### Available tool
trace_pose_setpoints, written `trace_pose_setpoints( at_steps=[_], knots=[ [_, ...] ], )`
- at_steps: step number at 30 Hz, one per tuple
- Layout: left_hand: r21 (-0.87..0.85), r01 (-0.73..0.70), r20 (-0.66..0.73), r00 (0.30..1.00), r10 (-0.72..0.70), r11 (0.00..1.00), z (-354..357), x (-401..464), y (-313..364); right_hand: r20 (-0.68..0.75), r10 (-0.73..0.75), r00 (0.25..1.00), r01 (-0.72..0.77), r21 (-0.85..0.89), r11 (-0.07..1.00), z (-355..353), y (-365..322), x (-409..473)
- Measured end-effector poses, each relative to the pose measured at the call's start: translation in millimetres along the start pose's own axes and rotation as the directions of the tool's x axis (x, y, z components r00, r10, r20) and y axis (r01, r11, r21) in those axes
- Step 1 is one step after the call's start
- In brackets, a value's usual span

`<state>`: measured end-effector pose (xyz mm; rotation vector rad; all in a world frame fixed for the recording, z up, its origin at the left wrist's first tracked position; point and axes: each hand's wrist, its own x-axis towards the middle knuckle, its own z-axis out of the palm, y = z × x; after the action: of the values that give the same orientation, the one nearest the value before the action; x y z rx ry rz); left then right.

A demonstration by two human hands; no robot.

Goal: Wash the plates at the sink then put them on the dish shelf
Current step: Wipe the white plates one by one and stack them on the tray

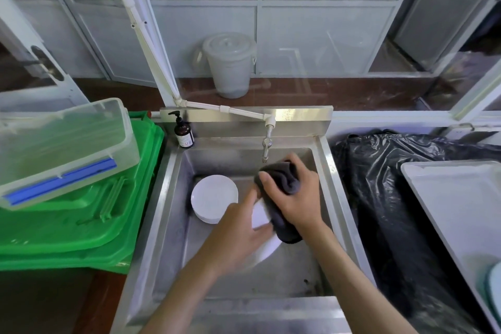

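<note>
Over the steel sink, my left hand holds a white plate by its edge, thumb on the upper face. My right hand grips a dark grey cloth and presses it against that plate, covering much of it. A stack of white plates lies in the basin to the left of my hands. The tap hangs just behind the cloth; I see no water running.
A brown pump bottle stands on the sink's back left corner. Green bins carrying a clear plastic box sit to the left. A black bin bag and a white tray lie to the right.
</note>
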<state>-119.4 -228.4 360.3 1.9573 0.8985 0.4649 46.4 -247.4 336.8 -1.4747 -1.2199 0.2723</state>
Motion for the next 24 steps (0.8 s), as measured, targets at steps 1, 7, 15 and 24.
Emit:
trace_pose_setpoints(
  at_steps=[1, 7, 15, 24],
  knots=[
    [0.013, -0.011, 0.006, 1.000, 0.011, 1.000, -1, -3, 0, -0.024, -0.017, 1.000, 0.018, 0.028, 0.999, -1, 1, -3],
    [-0.105, -0.020, -0.133, 0.991, 0.006, 0.994, -10, -12, -2, -0.223, 0.353, 0.909, -0.300, 0.239, 0.923, -10, 8, 10],
    [-0.066, 0.011, -0.033, 0.999, -0.013, 0.998, 2, -3, -5, -0.032, 0.069, 0.997, -0.069, -0.003, 0.998, 7, 0, -5],
    [-0.472, 0.088, -0.270, 0.933, -0.239, 0.877, -11, 0, -16, -0.105, 0.590, 0.801, -0.576, 0.133, 0.806, -1, 31, 5]
  ],
)
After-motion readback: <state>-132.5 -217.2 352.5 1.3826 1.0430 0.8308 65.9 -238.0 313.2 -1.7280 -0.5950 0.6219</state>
